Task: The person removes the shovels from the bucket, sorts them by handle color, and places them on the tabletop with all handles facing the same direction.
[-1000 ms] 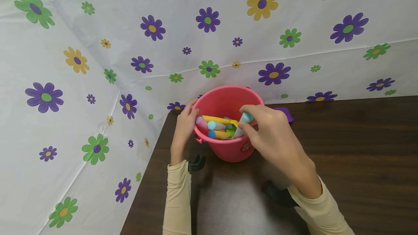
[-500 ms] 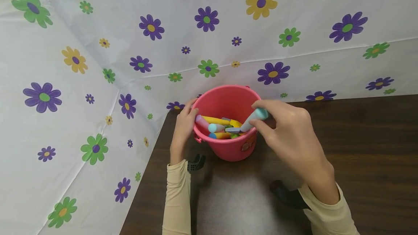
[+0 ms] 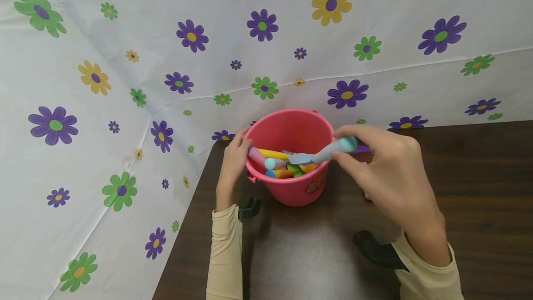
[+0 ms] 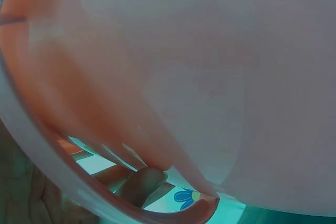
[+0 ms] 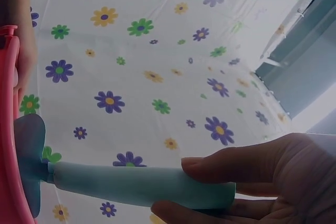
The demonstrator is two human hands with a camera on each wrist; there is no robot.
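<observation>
A pink bucket (image 3: 295,193) stands on the dark wooden table, holding several coloured pieces. Among them show a yellow handle (image 3: 272,154), a pink-purple handle (image 3: 257,155), a blue-ended orange handle (image 3: 280,173) and a green piece (image 3: 294,170). My left hand (image 3: 234,161) grips the bucket's left rim, thumb on the inner side. With thumb and fingers, my right hand (image 3: 389,170) pinches the pale blue handle of a toy shovel (image 5: 121,182) near its end. The shovel's grey-blue blade (image 3: 300,158) overlaps the bucket opening, and its handle crosses the right rim.
Behind my right hand, a purple piece (image 3: 363,148) lies on the table, mostly hidden, with a small pinkish piece (image 3: 367,196) nearer. A white flowered sheet (image 3: 200,3) covers the wall behind and to the left.
My right hand has moved right, drawing the shovel up out of the pile until its blade shows above the other pieces. The left hand keeps its grip on the rim.
</observation>
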